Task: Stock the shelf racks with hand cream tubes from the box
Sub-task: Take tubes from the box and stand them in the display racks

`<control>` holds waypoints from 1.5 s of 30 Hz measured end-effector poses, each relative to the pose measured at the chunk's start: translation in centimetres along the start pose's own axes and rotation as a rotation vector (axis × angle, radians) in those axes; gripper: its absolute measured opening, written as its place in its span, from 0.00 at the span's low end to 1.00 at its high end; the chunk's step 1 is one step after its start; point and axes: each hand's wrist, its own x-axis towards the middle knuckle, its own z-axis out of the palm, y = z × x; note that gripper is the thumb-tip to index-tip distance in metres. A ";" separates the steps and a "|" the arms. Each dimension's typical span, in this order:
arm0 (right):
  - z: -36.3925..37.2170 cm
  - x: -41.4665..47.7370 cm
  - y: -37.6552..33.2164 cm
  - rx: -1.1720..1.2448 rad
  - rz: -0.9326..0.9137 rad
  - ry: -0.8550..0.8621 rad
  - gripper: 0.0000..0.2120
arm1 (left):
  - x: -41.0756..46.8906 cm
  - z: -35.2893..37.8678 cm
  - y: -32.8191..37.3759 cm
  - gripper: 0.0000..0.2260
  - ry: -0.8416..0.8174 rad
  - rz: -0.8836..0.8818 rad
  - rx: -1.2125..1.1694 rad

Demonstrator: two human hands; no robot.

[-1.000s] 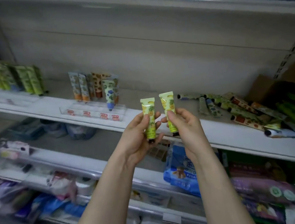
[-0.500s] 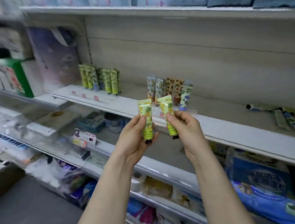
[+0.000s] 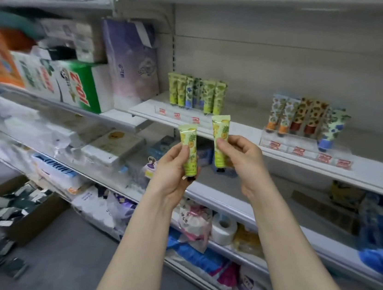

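Observation:
Each of my hands holds one yellow-green pineapple hand cream tube upright, cap down, in front of the shelf. My left hand [image 3: 173, 168] grips the left tube [image 3: 189, 145]; my right hand [image 3: 241, 155] pinches the right tube [image 3: 220, 136]. Behind them, on the white shelf [image 3: 370, 177], a clear rack [image 3: 177, 114] holds several green tubes [image 3: 197, 92] standing upright. Further right a second clear rack [image 3: 306, 147] holds several patterned tubes [image 3: 307, 116]. The supply box is out of sight.
Tissue and detergent packs [image 3: 77, 86] fill the shelf to the left. Lower shelves hold bagged goods and a paper roll [image 3: 222, 230]. A cardboard box [image 3: 20, 209] of dark items sits on the grey floor at left, with loose pieces around it.
My view has swung left along the shelf, so the racks now sit right of centre and the loose tubes are out of view. Both hands still hold their tubes upright, slightly further apart.

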 end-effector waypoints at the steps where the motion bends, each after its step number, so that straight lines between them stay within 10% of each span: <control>1: 0.6 0.4 0.1 -0.009 -0.001 -0.005 0.08 | 0.4 -0.6 0.3 0.08 0.008 0.010 0.010; 18: 7.2 17.5 -0.6 -0.025 -0.206 -0.022 0.19 | 15.6 -3.1 8.4 0.08 -0.019 0.187 -0.092; 28: 9.8 23.2 0.7 -0.298 -0.301 0.101 0.05 | 24.0 -5.4 11.1 0.08 0.040 0.318 0.154; 45: 13.1 26.0 1.8 -0.473 -0.290 0.363 0.09 | 33.0 -8.0 12.0 0.09 -0.157 0.383 0.480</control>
